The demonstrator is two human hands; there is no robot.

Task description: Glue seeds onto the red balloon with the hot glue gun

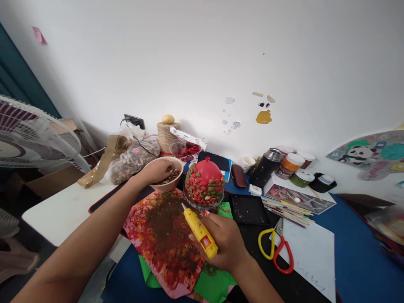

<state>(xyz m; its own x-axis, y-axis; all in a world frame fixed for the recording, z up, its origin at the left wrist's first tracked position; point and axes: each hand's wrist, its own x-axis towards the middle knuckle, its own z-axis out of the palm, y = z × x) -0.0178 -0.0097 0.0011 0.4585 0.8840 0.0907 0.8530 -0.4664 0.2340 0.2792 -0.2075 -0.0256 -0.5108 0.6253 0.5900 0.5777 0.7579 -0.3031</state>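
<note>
My left hand [160, 171] reaches over the rim of a pale pink bowl [167, 186]. Its fingers are bent together among small green and brown pieces, and the fingertips are hidden. A yellow hot glue gun [200, 232] is gripped in my right hand [222, 240], its nozzle pointing up and left. Just beyond the nozzle, a red balloon [208, 170] sits in a clear round bowl [202, 206]. Red and green nut-like pieces [203, 185] cover the balloon's lower part, leaving its knotted top bare. Paint-stained paper [170, 240] lies below both hands.
Scissors [277, 248] with yellow and red handles lie at the right by white paper [312, 252]. Behind are a black tray [249, 209], pencils [288, 210], a thermos [267, 166] and paint jars [290, 164]. Twine [167, 136] and a filled plastic bag [132, 158] stand back left; a fan [34, 134] is far left.
</note>
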